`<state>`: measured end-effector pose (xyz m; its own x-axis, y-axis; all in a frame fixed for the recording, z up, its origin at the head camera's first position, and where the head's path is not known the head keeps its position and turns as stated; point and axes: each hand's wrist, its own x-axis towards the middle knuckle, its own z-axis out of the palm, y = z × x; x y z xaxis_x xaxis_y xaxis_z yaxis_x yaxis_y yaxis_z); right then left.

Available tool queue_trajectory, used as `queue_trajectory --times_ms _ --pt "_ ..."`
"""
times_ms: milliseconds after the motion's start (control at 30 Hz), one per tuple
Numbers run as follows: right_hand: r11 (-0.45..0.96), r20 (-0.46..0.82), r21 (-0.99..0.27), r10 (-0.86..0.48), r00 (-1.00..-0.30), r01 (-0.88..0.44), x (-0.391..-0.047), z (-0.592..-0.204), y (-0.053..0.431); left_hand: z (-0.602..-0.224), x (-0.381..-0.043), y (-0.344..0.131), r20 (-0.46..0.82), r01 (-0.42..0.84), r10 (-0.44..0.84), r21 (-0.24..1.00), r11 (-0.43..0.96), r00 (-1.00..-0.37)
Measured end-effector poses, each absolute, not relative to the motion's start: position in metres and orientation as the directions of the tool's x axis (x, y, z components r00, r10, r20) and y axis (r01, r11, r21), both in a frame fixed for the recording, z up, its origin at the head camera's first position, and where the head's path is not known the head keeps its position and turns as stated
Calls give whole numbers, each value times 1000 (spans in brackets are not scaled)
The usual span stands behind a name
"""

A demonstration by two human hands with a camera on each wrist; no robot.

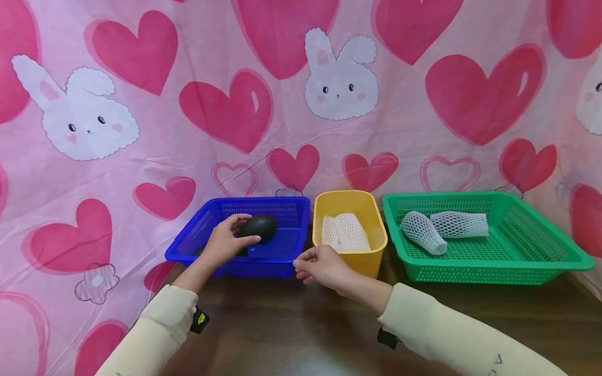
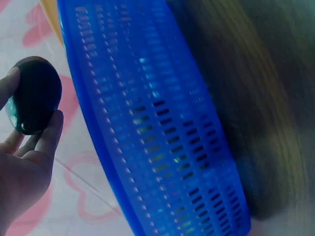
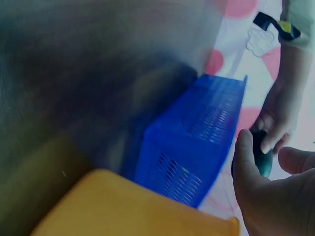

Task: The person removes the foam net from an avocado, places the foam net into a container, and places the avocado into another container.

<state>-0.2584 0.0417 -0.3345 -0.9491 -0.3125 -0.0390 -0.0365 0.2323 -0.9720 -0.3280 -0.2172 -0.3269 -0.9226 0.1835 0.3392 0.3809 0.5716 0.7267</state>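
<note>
A dark green avocado (image 1: 262, 228) is held at one end between the thumb and fingers of my left hand (image 1: 225, 240). In the head view it overlaps the inside of the blue basket (image 1: 288, 260); the left wrist view puts the avocado (image 2: 37, 96) above the basket's rim. Part of another dark item (image 1: 200, 251) shows in the basket behind my left wrist. My right hand (image 1: 326, 267) holds nothing, its fingers loosely bent, between the blue basket and the yellow bin (image 1: 365, 263). White foam net sleeves (image 1: 352, 233) lie in that bin.
To the right stands a green basket (image 1: 522, 257) with two pale netted items (image 1: 424, 230) lying in it. The containers line up along the back of a brown wooden table (image 1: 286, 332), before a pink cloth (image 1: 288, 116) with hearts and rabbits.
</note>
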Motion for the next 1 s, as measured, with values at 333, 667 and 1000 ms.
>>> queue_trajectory --times_ms 333,667,1000 --pt "132 -118 -987 -235 -965 88 -265 -363 29 -342 -353 -230 328 324 131 648 690 -936" --pt "-164 -113 -976 -179 -977 143 -270 -380 9 -352 -371 -226 266 300 175 562 771 -948" --pt "-241 -161 -951 -146 -976 193 -273 -379 1 -361 -380 -215 225 304 219 491 816 -950"
